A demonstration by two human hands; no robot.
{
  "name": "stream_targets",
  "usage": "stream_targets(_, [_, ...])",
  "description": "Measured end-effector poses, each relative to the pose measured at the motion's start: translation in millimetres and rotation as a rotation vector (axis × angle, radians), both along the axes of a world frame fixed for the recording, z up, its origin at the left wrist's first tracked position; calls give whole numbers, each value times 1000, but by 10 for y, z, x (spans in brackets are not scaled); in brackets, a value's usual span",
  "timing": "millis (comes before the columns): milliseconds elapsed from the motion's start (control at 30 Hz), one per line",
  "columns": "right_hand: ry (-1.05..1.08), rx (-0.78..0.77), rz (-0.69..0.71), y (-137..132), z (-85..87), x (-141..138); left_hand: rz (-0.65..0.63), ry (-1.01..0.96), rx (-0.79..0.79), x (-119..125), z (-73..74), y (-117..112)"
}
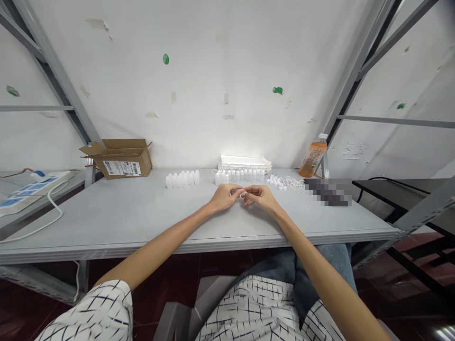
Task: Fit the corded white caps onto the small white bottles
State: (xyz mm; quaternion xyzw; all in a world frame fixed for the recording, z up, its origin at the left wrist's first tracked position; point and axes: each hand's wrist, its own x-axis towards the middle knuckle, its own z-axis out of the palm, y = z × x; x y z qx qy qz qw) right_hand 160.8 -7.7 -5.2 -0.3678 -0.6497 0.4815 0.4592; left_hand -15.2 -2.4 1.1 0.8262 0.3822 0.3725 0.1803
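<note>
My left hand (223,198) and my right hand (261,199) meet above the middle of the grey table (106,222), fingertips pinched together. A small white piece (239,192) shows between them, too small to name. Beyond my hands stand two rows of white plastic bottles (183,180) (239,176), not touching my hands. To the right of them lies a heap of small white caps with white cord (280,183). A stack of white sheets or bags (244,163) sits behind the bottles.
An open cardboard box (117,158) stands at the table's back left, and an orange drink bottle (313,156) at the back right. A pixelated patch (329,192) hides part of the right side. Metal shelf uprights flank the table, and a white-and-blue power strip (35,189) lies to the left.
</note>
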Motion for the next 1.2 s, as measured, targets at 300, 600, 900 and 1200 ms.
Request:
stream_targets(300, [0,-7,-11,-1,-5,-17,-18,-44,-98,-34,2,-11])
stream_targets(600, [70,-69,25,-19,35,28,-63,-266,-360,-8,51,-22])
stream_targets(900, [10,-59,17,-49,73,14,-54,-272,-369,-9,57,-30])
stream_targets(1200, [7,-45,21,-58,70,8,-102,-360,-456,-13,13,23])
